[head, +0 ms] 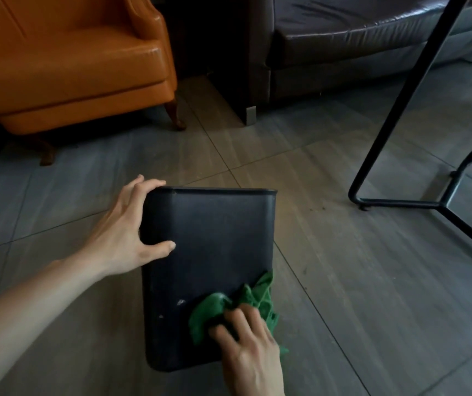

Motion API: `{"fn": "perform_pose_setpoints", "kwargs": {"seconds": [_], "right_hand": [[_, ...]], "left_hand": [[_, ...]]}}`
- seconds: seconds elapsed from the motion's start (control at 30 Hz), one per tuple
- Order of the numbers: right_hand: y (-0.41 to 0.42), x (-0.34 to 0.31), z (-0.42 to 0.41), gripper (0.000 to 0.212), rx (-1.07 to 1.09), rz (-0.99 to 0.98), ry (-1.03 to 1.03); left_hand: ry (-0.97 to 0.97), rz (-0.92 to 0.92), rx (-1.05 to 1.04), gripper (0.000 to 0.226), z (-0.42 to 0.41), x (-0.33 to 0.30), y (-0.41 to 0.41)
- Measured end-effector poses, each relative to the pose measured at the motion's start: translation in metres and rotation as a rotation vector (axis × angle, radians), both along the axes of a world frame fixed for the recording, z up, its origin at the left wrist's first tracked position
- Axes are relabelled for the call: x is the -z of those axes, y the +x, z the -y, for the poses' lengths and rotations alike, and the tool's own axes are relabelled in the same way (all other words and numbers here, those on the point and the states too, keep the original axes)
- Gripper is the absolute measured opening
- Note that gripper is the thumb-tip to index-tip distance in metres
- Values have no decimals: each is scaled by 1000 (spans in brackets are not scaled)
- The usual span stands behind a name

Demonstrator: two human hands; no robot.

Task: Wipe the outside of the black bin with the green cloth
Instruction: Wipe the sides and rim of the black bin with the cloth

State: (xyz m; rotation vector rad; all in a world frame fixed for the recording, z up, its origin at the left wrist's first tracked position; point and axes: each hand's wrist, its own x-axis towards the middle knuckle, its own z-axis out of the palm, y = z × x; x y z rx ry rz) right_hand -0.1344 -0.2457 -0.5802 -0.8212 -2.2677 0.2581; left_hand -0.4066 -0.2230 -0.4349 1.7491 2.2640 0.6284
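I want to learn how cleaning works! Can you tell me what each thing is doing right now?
black bin: tipped over on the floor, held steady, pale specks near its bottom end
green cloth: bunched up, pressed on the bin's side
left hand: grips the bin's edge near the rim
right hand: holds the cloth against the bin

The black bin point(212, 252) lies tipped over, one broad side up, the crumpled green cloth point(246, 307) on it.
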Motion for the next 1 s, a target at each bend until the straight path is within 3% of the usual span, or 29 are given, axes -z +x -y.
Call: {"fn": "perform_pose_setpoints", "kwargs": {"seconds": [0.1,0.2,0.27,0.4,0.5,0.6,0.77,0.93,1.0], "right_hand": [[11,-7,-6,15,22,-47,-67],[20,-36,-41,46,352,-297,-367],[30,-53,-73,50,518,-459,-500],[43,-88,-120,60,461,-577,-596],[39,-110,-132,77,253,-480,-486],[39,-119,-136,79,77,-330,-391],[46,-126,-138,57,-137,-40,-415],[46,-129,-134,38,-153,-36,-408],[46,-130,-132,35,-164,-62,-426]], "left_hand": [[-2,12,0,107,0,1,-6],[-15,36,-14,105,0,1,-10],[-21,42,3,104,6,2,-15],[-34,3,75,112,20,1,-22],[-72,-73,102,115,25,-2,-27],[-105,-122,119,115,28,-5,-29],[-162,-155,114,115,36,-9,-34],[-206,-192,92,118,35,-19,-26],[-114,-266,123,112,31,-27,-10]]}}
